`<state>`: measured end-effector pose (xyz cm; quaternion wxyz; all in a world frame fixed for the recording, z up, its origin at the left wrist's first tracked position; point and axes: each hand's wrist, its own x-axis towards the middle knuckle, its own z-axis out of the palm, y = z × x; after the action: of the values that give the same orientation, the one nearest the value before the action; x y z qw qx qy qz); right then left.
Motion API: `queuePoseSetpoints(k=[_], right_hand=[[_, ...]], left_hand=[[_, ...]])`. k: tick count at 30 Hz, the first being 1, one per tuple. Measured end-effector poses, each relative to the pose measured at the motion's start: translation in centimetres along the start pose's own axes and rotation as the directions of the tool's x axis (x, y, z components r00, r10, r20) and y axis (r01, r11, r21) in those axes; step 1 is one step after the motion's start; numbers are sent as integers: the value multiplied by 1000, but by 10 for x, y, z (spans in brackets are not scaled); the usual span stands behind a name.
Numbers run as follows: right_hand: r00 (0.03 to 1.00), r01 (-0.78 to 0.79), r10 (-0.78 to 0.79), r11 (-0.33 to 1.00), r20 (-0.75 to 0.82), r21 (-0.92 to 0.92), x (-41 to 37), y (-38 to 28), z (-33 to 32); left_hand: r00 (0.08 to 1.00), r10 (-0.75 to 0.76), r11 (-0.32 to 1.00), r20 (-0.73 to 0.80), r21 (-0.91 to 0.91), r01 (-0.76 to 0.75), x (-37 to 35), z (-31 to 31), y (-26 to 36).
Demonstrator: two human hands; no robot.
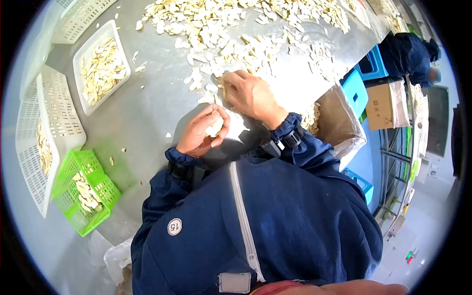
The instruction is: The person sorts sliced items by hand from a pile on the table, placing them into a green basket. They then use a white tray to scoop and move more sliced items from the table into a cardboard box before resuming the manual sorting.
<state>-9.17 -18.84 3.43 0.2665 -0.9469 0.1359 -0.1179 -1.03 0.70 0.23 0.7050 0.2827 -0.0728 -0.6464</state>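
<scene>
My left hand [204,130] is cupped at the near side of the table, its fingers curled round pale dried slices [215,127]. Just to its right and farther forward, my right hand [253,98] reaches palm down to the near edge of a spread heap of the same slices [216,27]. Its fingers are bent inward among loose pieces, and the fingertips are partly hidden, so I cannot tell what they pinch. Several single slices lie close to both hands on the metal table [157,73].
On the left stand a white tray [123,59] of slices, a white perforated basket [64,108] and a green basket [105,179], both holding slices. A plastic-lined box [339,118] with slices is by my right arm. Beyond are a cardboard box [381,105], blue stools [355,91] and another person [405,54].
</scene>
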Motion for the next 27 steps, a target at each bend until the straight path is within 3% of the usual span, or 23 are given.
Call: queuePoseSetpoints(k=[6, 9, 10, 13, 14, 17, 19, 21, 23, 24, 27], right_hand=[[990, -75, 85, 992, -108, 99, -4, 13, -18], [963, 14, -32, 998, -268, -68, -14, 19, -41], [974, 1, -28, 993, -225, -119, -23, 26, -43], [988, -31, 17, 996, 156, 86, -50, 21, -50], [979, -1, -34, 985, 202, 174, -58, 16, -49], [995, -66, 58, 993, 82, 99, -70, 30, -40], [990, -121, 116, 991, -84, -55, -61, 37, -44], [988, -125, 119, 990, -96, -60, -52, 33, -48], [992, 33, -32, 999, -124, 8, -45, 29, -39], [983, 129, -136, 990, -126, -62, -39, 24, -35], [986, 145, -152, 984, -65, -101, -31, 20, -23]], left_hand=[[999, 40, 999, 8, -3, -40, -1, -3, 0], [998, 60, 998, 1, -20, -60, 0, -5, -2], [998, 65, 998, -9, -28, -65, 0, -6, -3], [998, 66, 994, 26, -91, -63, 1, -9, -3], [997, 67, 993, 26, -98, -64, 1, -9, -3], [997, 71, 993, 9, -96, -70, 0, -8, -4], [997, 71, 996, -14, -54, -72, 1, -8, -4], [997, 77, 995, -31, -62, -78, 0, -6, -4], [996, 82, 994, -30, -65, -83, 1, -5, -5], [996, 86, 994, -22, -63, -87, 1, -7, -5], [995, 93, 993, -24, -73, -94, -1, -6, -5]])
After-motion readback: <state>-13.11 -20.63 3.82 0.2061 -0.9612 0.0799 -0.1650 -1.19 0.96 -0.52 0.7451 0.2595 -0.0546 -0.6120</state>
